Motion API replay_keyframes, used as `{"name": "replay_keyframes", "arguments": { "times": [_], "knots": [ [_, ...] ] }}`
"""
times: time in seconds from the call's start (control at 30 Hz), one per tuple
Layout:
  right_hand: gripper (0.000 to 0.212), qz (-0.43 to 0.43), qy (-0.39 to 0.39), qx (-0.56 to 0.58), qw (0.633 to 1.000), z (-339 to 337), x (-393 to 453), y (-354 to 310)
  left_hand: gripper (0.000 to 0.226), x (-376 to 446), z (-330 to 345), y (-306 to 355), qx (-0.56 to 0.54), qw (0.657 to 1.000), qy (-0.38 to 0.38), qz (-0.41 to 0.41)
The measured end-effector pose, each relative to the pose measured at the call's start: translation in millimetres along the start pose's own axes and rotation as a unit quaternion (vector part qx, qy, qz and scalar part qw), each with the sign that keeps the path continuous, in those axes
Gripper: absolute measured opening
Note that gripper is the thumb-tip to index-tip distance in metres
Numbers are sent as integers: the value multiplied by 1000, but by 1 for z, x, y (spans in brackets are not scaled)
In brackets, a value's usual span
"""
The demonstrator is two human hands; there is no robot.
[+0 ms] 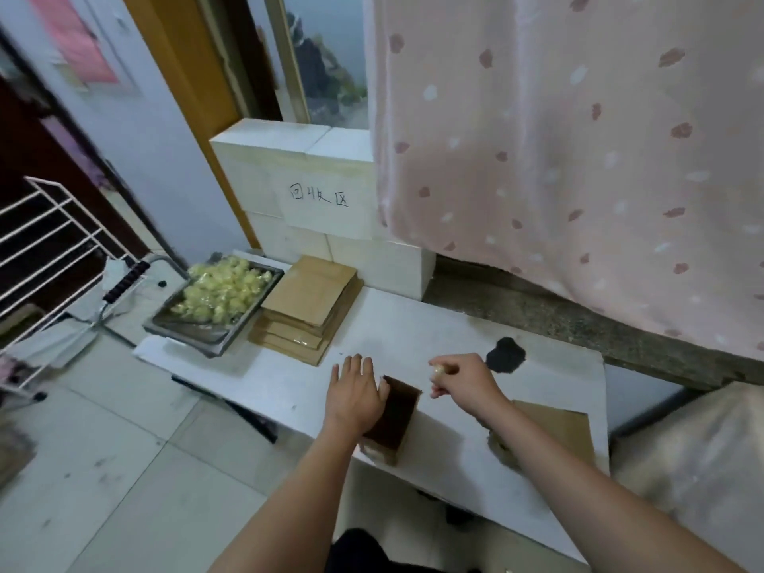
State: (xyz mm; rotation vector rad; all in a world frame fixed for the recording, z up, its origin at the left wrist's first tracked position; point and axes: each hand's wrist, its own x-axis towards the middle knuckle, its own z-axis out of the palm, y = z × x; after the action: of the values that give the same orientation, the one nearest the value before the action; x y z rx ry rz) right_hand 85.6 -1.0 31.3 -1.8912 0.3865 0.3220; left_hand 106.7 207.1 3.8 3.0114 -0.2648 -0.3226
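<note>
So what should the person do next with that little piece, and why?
Probably bring the right hand over the bag and drop the piece in: the bag gapes open, the left hand lies flat against its side, and the piece is pinched just beside the opening.

L hand (355, 392) lay flat, fingers straight, against the side of an open brown bag (397, 415) standing on the white table (413, 324). R hand (465, 380) pinched a small pale-yellow piece (439, 370) just beside the bag's mouth. Far left: metal tray (186, 330) w/ yellow pieces (223, 287), next to a stack of flat brown bags (308, 299).
</note>
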Motion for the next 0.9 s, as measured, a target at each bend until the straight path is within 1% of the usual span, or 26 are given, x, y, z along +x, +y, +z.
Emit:
{"name": "replay_keyframes", "arguments": {
  "times": [0.1, 0.13, 0.27, 0.3, 0.4, 0.43, 0.47, 0.53, 0.6, 0.77, 0.9],
  "knots": [
    [44, -11, -25, -71, 997, 47, 11, -32, 61, -3, -6, -54, 1, 1000, 8, -18],
    [47, -13, -32, -81, 996, 64, 14, -44, 60, -3, -9, -72, -2, 1000, 10, -25],
    [35, -54, -35, -122, 990, 141, 26, -88, 58, -3, -22, -150, -11, 999, 9, -48],
    [36, -60, -37, -131, 989, 160, 29, -98, 58, -3, -24, -169, -11, 999, 7, -51],
    [54, -70, -54, -154, 984, 212, 36, -123, 56, -7, -31, -222, -5, 998, 15, -58],
    [56, -65, -54, -165, 983, 227, 38, -131, 55, -8, -34, -238, -8, 998, 17, -62],
    [52, -56, -51, -175, 982, 242, 39, -138, 53, -8, -37, -252, -13, 997, 17, -68],
    [34, -42, -47, -192, 979, 266, 43, -151, 48, -10, -44, -276, -21, 996, 18, -80],
    [24, -52, -50, -213, 974, 287, 52, -164, 46, -8, -51, -300, -29, 996, 22, -84],
    [25, -87, -57, -253, 962, 328, 84, -195, 45, 13, -59, -346, -42, 994, 38, -91],
    [41, -117, -51, -233, 964, 360, 116, -216, 41, 35, -61, -380, -53, 994, 45, -89]
  ]
}}
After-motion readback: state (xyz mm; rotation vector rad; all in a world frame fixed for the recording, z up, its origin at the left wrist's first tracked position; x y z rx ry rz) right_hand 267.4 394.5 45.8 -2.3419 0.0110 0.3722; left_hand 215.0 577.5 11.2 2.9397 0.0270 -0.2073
